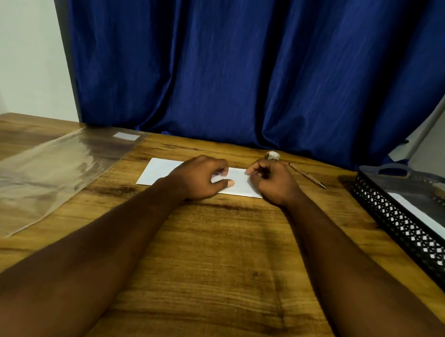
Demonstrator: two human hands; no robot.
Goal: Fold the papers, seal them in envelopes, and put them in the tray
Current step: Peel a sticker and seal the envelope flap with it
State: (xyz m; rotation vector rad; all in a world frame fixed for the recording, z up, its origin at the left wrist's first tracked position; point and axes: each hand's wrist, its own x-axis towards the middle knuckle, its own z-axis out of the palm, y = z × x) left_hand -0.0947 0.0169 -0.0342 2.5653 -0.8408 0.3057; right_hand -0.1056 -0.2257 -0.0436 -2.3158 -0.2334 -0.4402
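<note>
A white envelope or folded paper [158,173] lies flat on the wooden table [211,245], near the far edge. My left hand [200,177] rests on its middle, fingers curled and thumb pressing down on it. On the sheet's right end sits my right hand [270,180], fingers bent and fingertips on the paper. At the right stands a black mesh tray [400,228] with a white envelope [427,217] inside it. Whether the sheet under my hands is a paper or an envelope is unclear.
A clear plastic sleeve [46,170] lies at the left of the table. A pen [307,174] and a small roll, perhaps tape [273,155], lie just behind my right hand. A blue curtain [248,65] hangs behind the table.
</note>
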